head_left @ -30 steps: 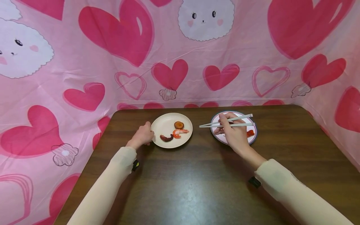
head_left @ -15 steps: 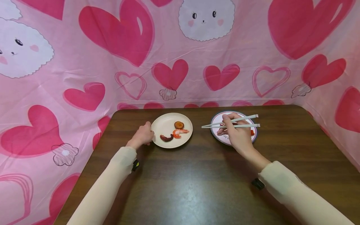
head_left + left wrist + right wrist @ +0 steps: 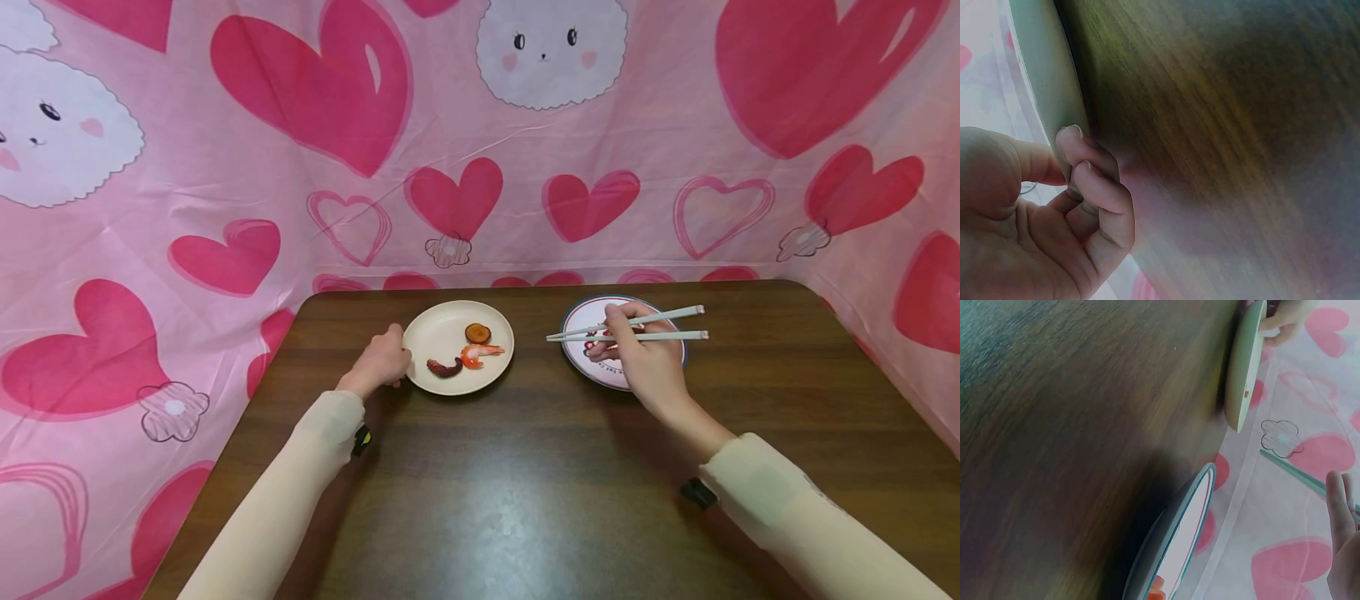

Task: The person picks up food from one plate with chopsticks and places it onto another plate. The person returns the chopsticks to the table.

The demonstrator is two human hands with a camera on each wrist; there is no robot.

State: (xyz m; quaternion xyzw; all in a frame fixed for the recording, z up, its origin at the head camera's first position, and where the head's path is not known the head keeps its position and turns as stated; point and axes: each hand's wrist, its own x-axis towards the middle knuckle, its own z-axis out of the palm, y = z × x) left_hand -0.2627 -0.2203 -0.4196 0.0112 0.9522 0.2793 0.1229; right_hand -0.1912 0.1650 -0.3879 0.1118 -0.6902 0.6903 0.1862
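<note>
In the head view my left hand [image 3: 381, 358] pinches the left rim of a cream plate [image 3: 423, 337]. The left wrist view shows that hand [image 3: 1079, 219] with curled fingers against the outer wall of the plate [image 3: 1050, 69]. On it lie a shrimp [image 3: 480, 356], a dark curled octopus tentacle [image 3: 445, 368] and a round brown slice, like mushroom [image 3: 477, 333]. My right hand [image 3: 648, 362] holds pale green chopsticks [image 3: 678, 336], tips together and pointing left, above a white plate [image 3: 581, 321] with a blue rim. Nothing hangs between the tips.
Orange-red food [image 3: 1156, 591] sits on the blue-rimmed plate in the right wrist view, hidden behind my hand in the head view. Both plates stand near the back edge of a dark wooden table [image 3: 450, 483]. A pink heart-patterned cloth [image 3: 517, 217] hangs behind it.
My right hand has moved to the right with the chopsticks, uncovering more of the blue-rimmed plate's left side and covering the red food. The left hand and cream plate have stayed put.
</note>
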